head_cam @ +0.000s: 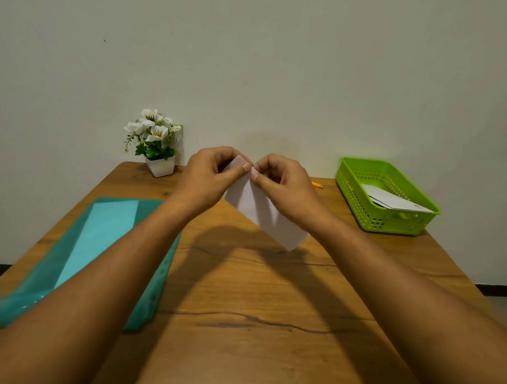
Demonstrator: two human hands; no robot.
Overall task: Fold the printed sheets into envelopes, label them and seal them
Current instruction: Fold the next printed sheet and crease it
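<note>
Both hands are up over the far-middle of the wooden table (243, 292), working one white sheet (263, 215) held off the surface, tilted so a corner hangs down toward the tabletop. The left hand (209, 178) is closed in a pinch on the sheet's top edge, thumb in front, other fingers curled behind. The right hand (284, 184) pinches the same edge just beside it, thumb tips nearly touching. This looks like a fold being lined up or creased at the top, though whether the sheet is already doubled is unclear from here.

To do this well, I'd say: match the edges first, keep both pinches tight so the layers don't slip, then lay it on the table and run the crease outward from the centre. Creasing in mid-air risks a crooked fold.

The green basket (389, 222) at right holds what appear to be finished envelopes, so the task seems partway along. A teal folder (81, 243) lies at left with a lighter sheet inside. An orange pen (317, 185) peeks out behind the right hand, likely for labelling. A potted plant (156, 142) sits at the back.
</note>
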